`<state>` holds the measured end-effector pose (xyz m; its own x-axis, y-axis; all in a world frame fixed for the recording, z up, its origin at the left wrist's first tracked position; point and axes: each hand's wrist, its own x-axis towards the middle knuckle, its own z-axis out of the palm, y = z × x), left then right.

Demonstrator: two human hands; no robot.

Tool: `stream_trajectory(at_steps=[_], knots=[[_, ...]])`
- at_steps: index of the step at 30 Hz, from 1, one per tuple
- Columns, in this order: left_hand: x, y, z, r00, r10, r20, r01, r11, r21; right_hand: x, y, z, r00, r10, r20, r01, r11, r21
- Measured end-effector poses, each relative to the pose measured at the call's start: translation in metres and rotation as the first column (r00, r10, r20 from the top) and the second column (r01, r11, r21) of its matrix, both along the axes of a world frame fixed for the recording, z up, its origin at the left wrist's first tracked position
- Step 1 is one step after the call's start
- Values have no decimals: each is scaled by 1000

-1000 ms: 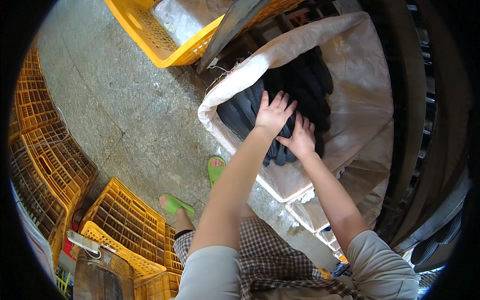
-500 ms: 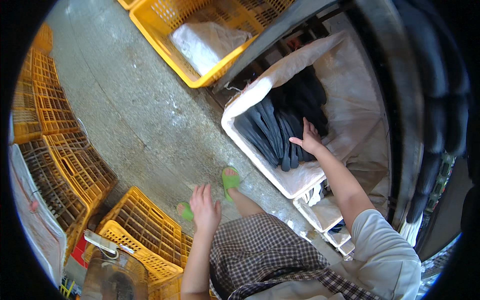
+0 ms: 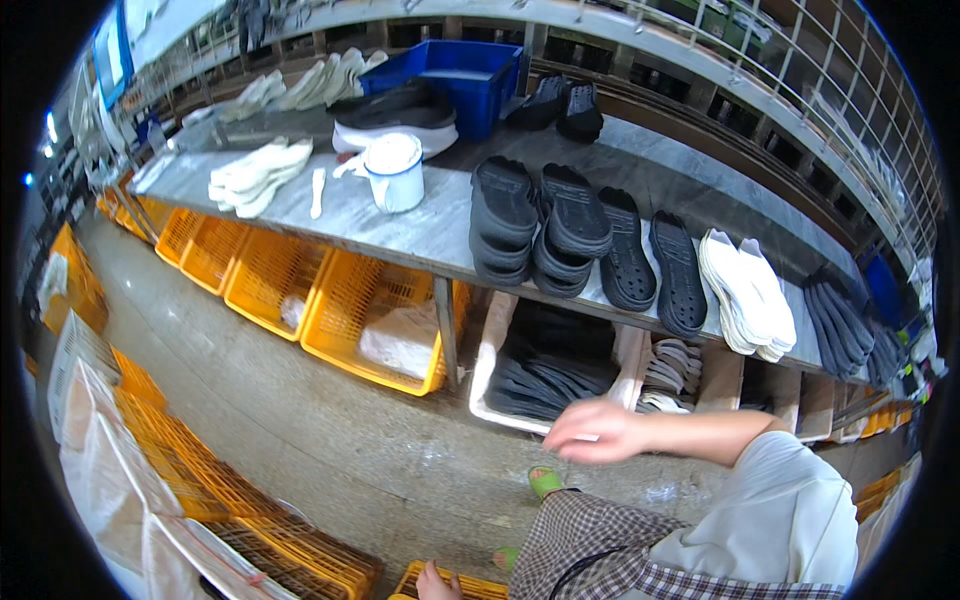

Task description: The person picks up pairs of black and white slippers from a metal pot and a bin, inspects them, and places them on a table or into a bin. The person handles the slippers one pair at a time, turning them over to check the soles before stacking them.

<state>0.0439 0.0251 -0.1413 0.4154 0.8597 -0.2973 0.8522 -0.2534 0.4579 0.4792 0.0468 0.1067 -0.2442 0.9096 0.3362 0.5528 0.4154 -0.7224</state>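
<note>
No text, label, brand, number or sign can be read. Around the blue bin [image 3: 485, 105] on the table [image 3: 440, 212], the surfaces give nothing legible: on the white mug [image 3: 398, 192] just in front of it, no lettering can be made out; on the black soles [image 3: 502, 185] to its front right, any markings are too small to tell; the yellow crate [image 3: 368, 370] below it likewise shows no readable marking.

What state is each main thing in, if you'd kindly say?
White-lined bin, open, holding dark soles
Yellow crate, open, holding a white bag
White mug, upright
Blue bin, open
White soles at right, stacked
Green slipper, worn
Right hand, blurred, grip unclear
Left hand, partly cut off, grip unclear
</note>
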Motion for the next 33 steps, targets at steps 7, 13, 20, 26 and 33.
stream_trajectory(at_steps=[7, 13, 20, 26, 33], knots=[[6, 58, 41, 949, -229, -217, 175, 955, -239, 128, 78, 106, 489, -576, -655, 712, 698, -82], [57, 131, 92, 953, -197, -230, 144, 962, -230, 324, 248, 57, 339, -635, -694, 848, 525, -66], [106, 175, 125, 981, -27, -192, -14, 977, -212, 571, 403, -38, 82, -817, -571, 568, 509, -647], [119, 173, 156, 948, 136, -287, -223, 928, -298, 640, 469, -63, -95, -836, -540, 415, 460, -785], [123, 176, 170, 929, 156, -336, -286, 879, -383, 664, 450, -46, -230, -774, -590, 305, 518, -799]])
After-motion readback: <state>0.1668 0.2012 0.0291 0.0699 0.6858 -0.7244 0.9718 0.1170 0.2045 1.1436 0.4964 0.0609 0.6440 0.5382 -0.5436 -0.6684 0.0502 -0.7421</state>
